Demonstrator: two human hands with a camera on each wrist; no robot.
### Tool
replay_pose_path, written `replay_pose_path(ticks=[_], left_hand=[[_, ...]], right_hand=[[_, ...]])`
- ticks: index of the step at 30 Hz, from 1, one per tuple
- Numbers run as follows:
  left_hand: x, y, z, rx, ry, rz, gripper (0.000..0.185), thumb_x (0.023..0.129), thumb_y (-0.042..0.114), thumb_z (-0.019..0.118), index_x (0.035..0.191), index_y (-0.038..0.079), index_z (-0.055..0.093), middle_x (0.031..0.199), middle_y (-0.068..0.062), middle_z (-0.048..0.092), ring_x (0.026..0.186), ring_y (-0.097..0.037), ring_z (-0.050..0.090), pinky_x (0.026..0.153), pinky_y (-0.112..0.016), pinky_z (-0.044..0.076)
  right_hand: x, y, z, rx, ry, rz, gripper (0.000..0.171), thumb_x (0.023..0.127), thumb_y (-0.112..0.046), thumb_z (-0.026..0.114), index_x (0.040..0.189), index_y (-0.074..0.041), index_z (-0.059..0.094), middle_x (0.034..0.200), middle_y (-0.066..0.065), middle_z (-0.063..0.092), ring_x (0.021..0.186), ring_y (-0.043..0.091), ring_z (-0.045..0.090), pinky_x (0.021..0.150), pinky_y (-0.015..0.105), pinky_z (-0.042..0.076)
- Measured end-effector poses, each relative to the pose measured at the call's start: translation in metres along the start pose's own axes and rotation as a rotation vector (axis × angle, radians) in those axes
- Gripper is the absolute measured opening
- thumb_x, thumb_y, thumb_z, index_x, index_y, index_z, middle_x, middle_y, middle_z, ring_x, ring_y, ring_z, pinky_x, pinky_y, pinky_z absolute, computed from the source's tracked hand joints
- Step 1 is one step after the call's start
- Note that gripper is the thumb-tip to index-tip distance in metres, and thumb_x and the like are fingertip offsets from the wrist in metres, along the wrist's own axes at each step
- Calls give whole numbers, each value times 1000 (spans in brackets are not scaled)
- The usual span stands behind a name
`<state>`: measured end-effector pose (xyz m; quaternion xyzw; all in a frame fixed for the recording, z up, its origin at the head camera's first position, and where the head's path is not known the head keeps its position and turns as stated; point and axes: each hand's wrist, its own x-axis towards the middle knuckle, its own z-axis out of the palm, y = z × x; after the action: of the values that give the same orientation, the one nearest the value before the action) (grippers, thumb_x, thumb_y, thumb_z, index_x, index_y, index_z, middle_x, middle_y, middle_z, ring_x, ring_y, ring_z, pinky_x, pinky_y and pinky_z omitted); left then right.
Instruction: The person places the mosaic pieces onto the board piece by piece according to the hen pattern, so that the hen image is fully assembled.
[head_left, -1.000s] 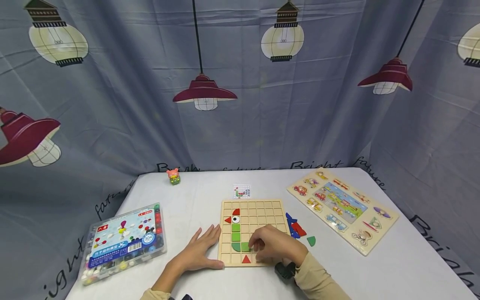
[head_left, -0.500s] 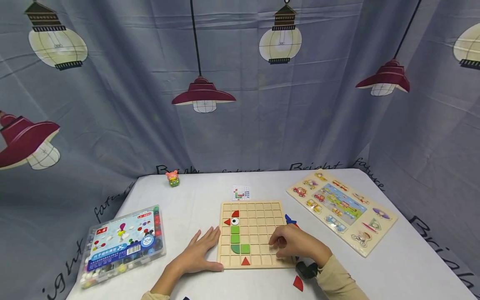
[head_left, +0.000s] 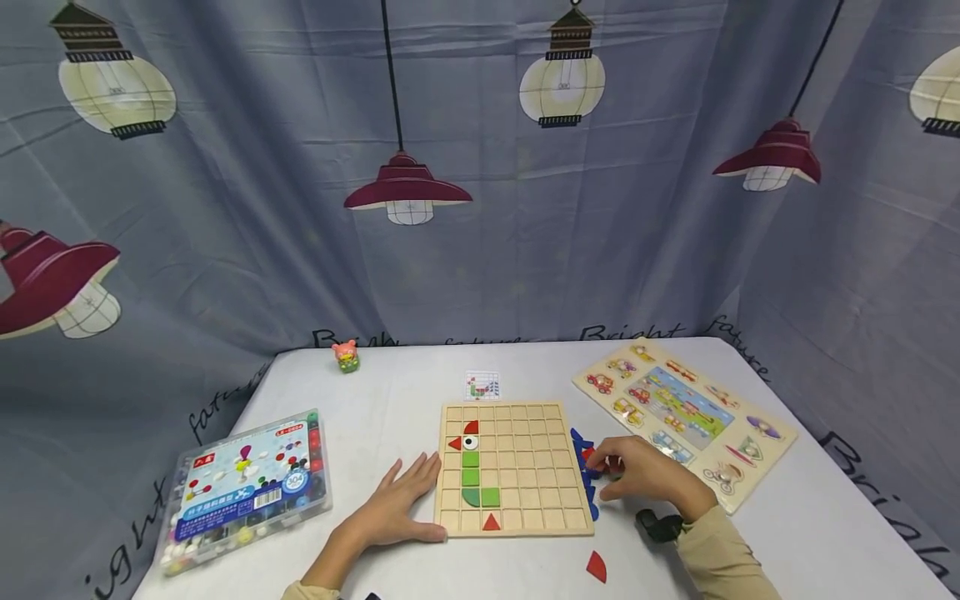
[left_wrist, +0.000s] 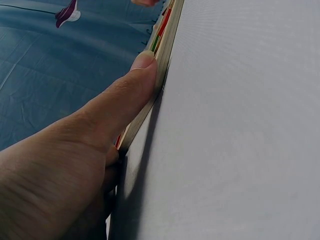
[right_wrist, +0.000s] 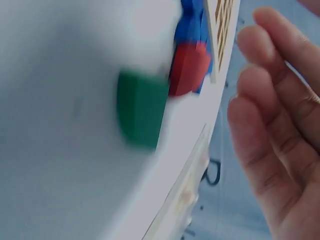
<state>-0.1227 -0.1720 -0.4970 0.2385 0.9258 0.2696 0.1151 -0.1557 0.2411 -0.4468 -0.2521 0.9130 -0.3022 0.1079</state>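
My left hand (head_left: 397, 508) rests spread at the left edge of the wooden grid board (head_left: 532, 475), its thumb against the board's side in the left wrist view. On the board sit red, green and eye-marked pieces, such as a green square (head_left: 491, 497) and a red triangle (head_left: 491, 522). To the right of the board, my right hand (head_left: 641, 471) hovers over loose pieces with loosely bent fingers. In the right wrist view those fingers hold nothing; a green quarter-round piece (right_wrist: 142, 109), red pieces (right_wrist: 190, 69) and blue pieces (right_wrist: 190, 25) lie close by.
A red quarter-round piece (head_left: 596, 567) lies in front of the board. A pattern card (head_left: 482, 386) lies behind it. The picture puzzle board (head_left: 682, 417) is at the right, a clear case of beads (head_left: 247, 492) at the left, and a small toy figure (head_left: 347, 357) at the back.
My right hand has moved right, off the grid board, to the loose pieces. The red quarter-round piece in front has come out from behind my arm. My left hand has stayed put.
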Motion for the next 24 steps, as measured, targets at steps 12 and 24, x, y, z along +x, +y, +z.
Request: replay_pose_path(ticks=[12, 24], left_hand=[[0, 1, -1, 1, 1, -2, 110, 73, 63, 73, 153, 5, 26, 162, -11, 22, 152, -33, 15, 122, -59, 0], [0, 2, -1, 3, 0, -4, 110, 73, 63, 74, 153, 5, 26, 162, -11, 22, 152, -33, 15, 123, -58, -1]], right_hand=[[-11, 27, -12, 26, -38, 150, 37, 65, -4, 85, 98, -9, 72, 89, 0, 66, 77, 17, 51, 61, 20, 43], [-12, 32, -10, 40, -48, 146, 27, 67, -5, 85, 90, -9, 72, 83, -1, 65, 75, 17, 52, 60, 21, 45]])
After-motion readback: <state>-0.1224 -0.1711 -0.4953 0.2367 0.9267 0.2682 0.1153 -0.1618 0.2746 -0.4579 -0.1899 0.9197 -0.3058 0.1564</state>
